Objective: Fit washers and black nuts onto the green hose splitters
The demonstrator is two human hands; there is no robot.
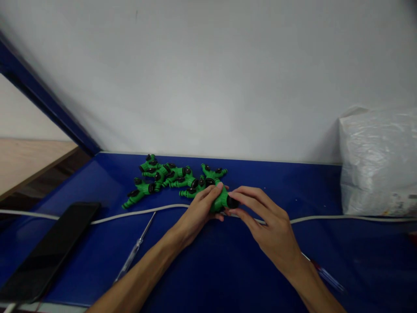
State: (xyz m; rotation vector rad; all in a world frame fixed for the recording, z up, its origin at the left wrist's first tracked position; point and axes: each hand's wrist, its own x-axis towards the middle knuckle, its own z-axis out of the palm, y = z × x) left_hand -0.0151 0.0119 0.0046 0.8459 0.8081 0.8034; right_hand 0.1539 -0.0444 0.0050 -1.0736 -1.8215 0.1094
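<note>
My left hand point(202, 205) is wrapped round the body of a green Y-shaped hose splitter point(221, 199), held just above the blue table. On its right end sits a black collar point(232, 201), pinched between the thumb and fingers of my right hand point(269, 219). Part of the splitter is hidden by my left fingers. Just behind my hands lie several more splitters of the same kind, green with black valve levers; one splitter point(140, 191) rests at the left front of the pile and another point(214, 172) at its right.
A white cable point(137, 213) runs across the blue table point(208, 278), passing behind my wrists. A clear-handled screwdriver point(133, 254) and a black phone point(52, 252) lie to the left. On the right are another screwdriver point(325, 274) and a plastic-wrapped package point(379, 163), against the white wall point(215, 78).
</note>
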